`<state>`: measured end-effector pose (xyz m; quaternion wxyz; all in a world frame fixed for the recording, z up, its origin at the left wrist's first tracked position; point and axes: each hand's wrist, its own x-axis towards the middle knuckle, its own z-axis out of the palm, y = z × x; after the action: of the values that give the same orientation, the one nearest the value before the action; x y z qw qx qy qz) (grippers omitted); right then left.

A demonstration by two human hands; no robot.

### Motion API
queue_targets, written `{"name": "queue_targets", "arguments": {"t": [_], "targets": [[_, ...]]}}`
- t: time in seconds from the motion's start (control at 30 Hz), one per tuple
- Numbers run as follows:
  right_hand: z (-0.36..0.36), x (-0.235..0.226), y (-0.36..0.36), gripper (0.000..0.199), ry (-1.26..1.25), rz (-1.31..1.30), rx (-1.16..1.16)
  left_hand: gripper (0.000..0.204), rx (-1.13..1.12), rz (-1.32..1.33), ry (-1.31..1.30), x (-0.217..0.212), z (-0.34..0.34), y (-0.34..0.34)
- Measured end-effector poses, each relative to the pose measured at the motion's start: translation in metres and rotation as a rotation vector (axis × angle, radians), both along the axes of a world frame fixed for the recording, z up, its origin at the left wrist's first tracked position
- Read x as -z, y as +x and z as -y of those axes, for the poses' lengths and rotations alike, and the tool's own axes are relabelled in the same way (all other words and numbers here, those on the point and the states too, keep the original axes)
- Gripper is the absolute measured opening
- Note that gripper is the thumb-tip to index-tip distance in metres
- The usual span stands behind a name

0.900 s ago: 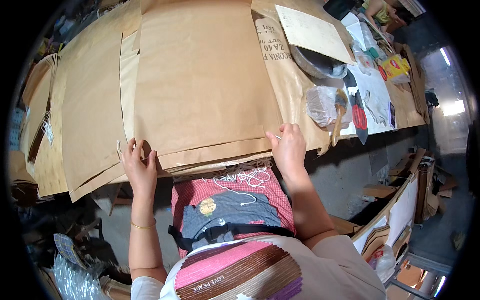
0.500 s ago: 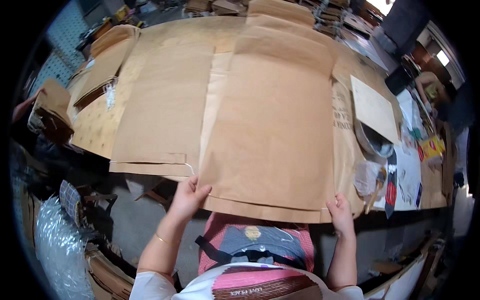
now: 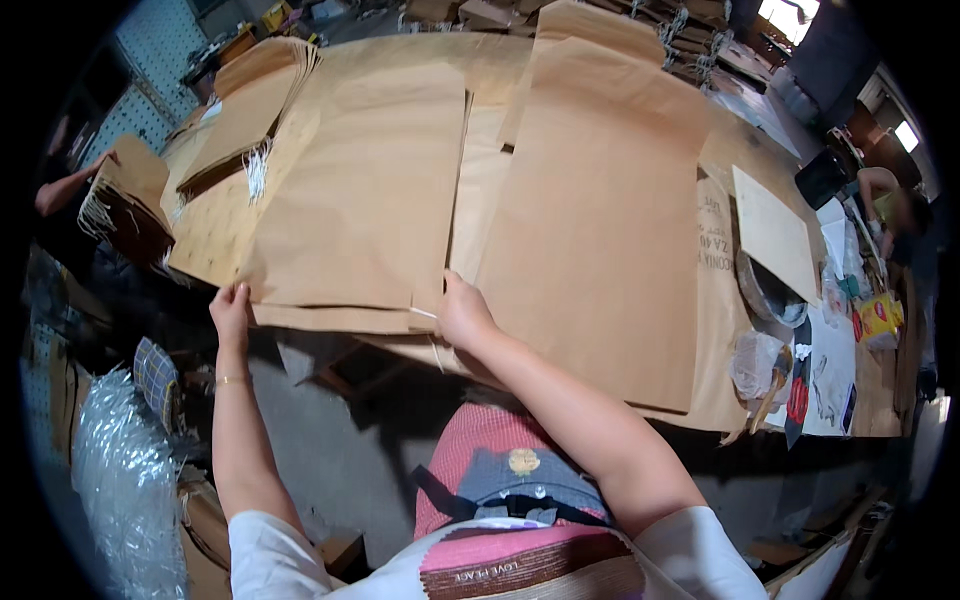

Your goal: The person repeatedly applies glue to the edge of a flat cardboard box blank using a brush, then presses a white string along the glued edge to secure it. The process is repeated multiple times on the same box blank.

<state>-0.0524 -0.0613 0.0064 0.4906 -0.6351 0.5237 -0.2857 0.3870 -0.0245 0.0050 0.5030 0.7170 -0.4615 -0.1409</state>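
A brown kraft paper bag [image 3: 355, 200] lies flat at the table's left front, with a folded strip along its near edge. My left hand [image 3: 232, 312] pinches its near left corner. At the near right corner, my right hand [image 3: 466, 314] is closed on the same bag, and a short white string [image 3: 424, 313] runs beside its fingers. To the right lies a larger pile of kraft paper bags [image 3: 605, 230], which neither hand touches. Its near edge lies close to the table's front edge.
Stacked bags with white strings [image 3: 235, 135] lie at the far left; a person's hand there holds another bundle [image 3: 130, 205]. On the right are a pale board [image 3: 775, 230] over a bucket, a brush [image 3: 775, 385] and a yellow packet [image 3: 880, 320]. Another person is farther right.
Both my hands have moved left, from the right-hand pile's near corners to the left bag's near corners. My right forearm now reaches across in front of the right-hand pile.
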Motion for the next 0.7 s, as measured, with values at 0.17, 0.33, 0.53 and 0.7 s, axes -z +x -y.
{"name": "queue_targets", "arguments": {"t": [0.17, 0.33, 0.53, 0.7], "targets": [[-0.06, -0.025, -0.05, 0.048, -0.187, -0.097, -0.398, 0.044, -0.526, 0.852, 0.238, -0.008, 0.013, -0.071], [-0.129, -0.055, -0.232, 0.022, 0.063, -0.13, -0.051, 0.013, 0.193, 0.712, -0.159, -0.003, -0.046, -0.221], [-0.176, -0.075, -0.413, 0.051, -0.345, -1.392, 0.431, 0.022, 0.85, 0.706, -0.342, -0.023, -0.078, -0.385], [-0.194, -0.065, -0.453, 0.06, -0.414, -1.239, 0.334, 0.018, 1.068, 0.791, -0.148, -0.039, -0.05, -0.438]]}}
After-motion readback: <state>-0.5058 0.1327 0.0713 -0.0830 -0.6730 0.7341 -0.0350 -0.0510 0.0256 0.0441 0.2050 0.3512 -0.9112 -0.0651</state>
